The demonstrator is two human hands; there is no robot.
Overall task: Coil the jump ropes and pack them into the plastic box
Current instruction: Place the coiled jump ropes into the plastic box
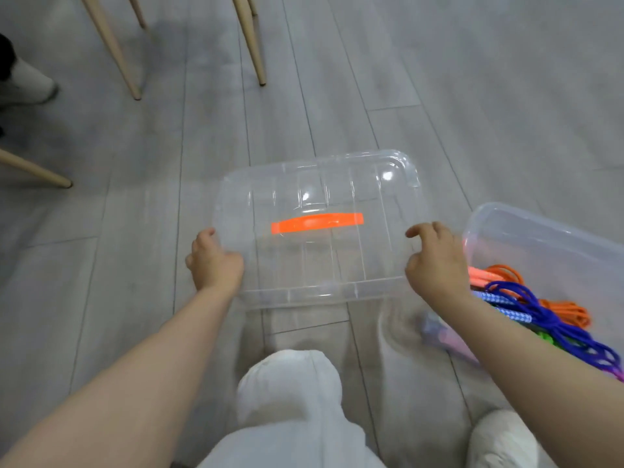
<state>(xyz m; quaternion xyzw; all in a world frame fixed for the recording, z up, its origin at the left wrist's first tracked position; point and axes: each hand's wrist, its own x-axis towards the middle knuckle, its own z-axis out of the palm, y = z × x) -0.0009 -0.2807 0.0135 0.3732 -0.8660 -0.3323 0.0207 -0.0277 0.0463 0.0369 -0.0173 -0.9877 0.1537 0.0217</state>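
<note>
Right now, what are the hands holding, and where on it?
The clear lid with the orange handle: the left hand grips its left edge and the right hand its right edge, beside the open plastic box of ropes.

To your right stands the clear plastic box [553, 238], open. Inside it lie the coiled jump ropes [547, 312]: orange, blue and a bit of green. Its clear lid [337, 265], with an orange handle [317, 222], lies flat before you.

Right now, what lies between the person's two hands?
In the head view, the clear plastic lid with its orange handle spans from the left hand to the right hand, both gripping its edges.
</note>
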